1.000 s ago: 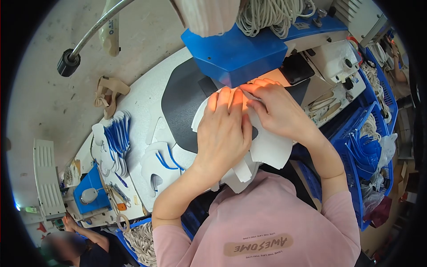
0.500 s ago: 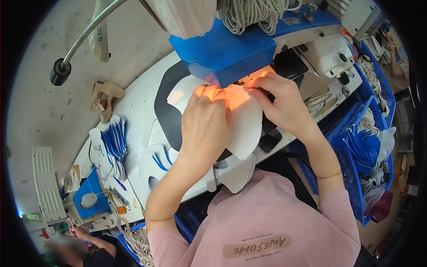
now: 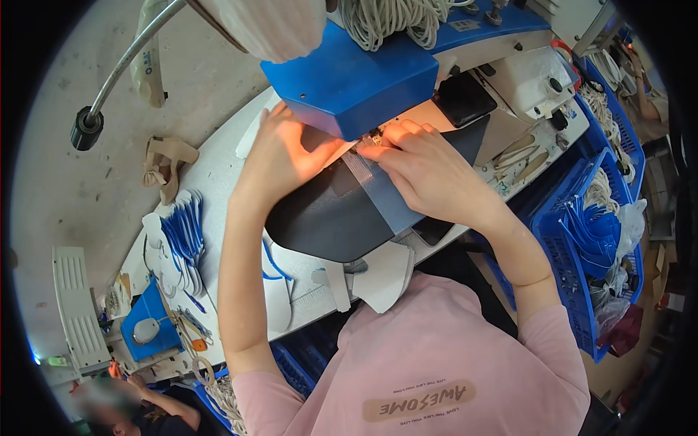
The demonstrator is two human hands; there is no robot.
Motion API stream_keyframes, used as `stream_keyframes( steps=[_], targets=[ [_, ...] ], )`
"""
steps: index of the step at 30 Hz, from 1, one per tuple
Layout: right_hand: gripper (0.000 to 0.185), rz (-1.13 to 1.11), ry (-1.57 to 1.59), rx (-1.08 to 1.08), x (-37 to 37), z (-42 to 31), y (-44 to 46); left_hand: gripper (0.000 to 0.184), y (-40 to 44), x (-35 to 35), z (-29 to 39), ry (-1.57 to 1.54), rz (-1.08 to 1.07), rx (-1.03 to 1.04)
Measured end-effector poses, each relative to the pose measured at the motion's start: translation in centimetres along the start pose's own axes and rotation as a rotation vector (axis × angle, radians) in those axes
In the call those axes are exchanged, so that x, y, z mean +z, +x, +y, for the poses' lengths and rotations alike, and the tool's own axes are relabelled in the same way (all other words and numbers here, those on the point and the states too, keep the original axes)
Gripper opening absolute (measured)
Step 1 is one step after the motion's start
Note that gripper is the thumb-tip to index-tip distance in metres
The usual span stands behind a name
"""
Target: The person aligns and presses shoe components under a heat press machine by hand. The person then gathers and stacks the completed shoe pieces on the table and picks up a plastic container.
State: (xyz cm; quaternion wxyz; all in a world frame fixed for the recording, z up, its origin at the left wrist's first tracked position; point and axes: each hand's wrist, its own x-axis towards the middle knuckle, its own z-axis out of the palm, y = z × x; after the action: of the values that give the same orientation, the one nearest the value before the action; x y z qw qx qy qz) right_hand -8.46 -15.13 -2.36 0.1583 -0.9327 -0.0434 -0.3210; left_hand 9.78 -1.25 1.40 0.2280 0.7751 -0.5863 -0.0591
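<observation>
At upper centre, the right hand (image 3: 435, 171) crowds the blue machine head (image 3: 349, 78), where a slip could nip it, while leftward the left hand (image 3: 282, 154) adjoins a white piece (image 3: 249, 136), both grips too hidden to tell.

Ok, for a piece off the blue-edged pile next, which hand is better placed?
Probably the left hand, nearer the blue-edged pile; its forearm lies between it and the right hand, whose fingertips are near the blue machine head.
</observation>
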Motion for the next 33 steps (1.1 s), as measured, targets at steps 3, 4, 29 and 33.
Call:
stream_keyframes(
  steps=[3, 4, 29, 33],
  targets=[
    [0.018, -0.004, 0.108, 0.003, -0.4, -0.5, -0.4, 0.036, 0.2, 0.0, -1.1, -0.012, 0.032, -0.055],
    [0.016, -0.029, 0.225, 0.020, -0.9, -1.0, -0.5, 0.036, -0.3, 0.2, -1.1, -0.012, 0.032, -0.057],
    [0.021, -0.210, 0.027, 0.426, 10.9, -7.9, -11.9, 0.038, -26.7, 8.1, -1.9, 0.558, 0.025, -0.657],
    [0.016, -0.040, 0.073, 0.381, 10.9, -8.1, -11.8, 0.037, -20.9, 8.7, -0.7, 0.224, 0.280, -0.459]
  ],
)
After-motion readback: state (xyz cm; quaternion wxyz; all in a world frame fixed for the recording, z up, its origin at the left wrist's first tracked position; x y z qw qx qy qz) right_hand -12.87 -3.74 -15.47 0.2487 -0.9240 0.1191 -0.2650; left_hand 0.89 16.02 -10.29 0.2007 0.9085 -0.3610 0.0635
